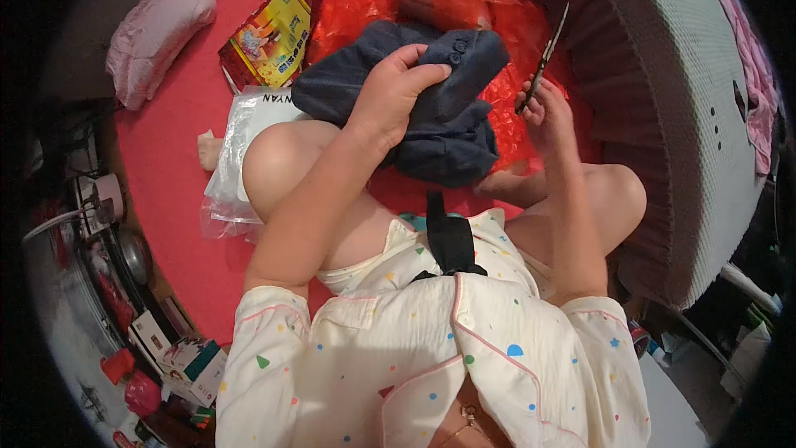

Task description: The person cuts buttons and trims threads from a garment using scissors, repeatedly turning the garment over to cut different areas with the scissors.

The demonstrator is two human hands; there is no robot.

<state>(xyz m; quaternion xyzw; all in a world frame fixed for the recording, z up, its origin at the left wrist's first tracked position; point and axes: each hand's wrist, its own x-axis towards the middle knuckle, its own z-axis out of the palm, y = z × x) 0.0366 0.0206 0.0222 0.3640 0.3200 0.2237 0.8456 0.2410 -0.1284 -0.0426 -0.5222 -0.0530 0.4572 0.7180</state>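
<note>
A dark blue garment [452, 153] lies bunched over the lap and the red floor covering. My left hand [396, 91] pinches it between thumb and fingers, holding up an end that looks like a cuff, with small dark buttons [456, 51]. To the right of the garment, my right hand [547, 112] is closed around the dark handles of a pair of scissors [549, 54]. The blades point up and away, apart from the cloth, and look nearly closed.
Red plastic sheeting [352, 0] lies beyond the garment. A yellow and red bag [274, 33] and clear plastic packaging [228, 207] are on the left, with a pink cushion [162, 29] farther out. A grey padded piece of furniture [688, 116] stands at the right.
</note>
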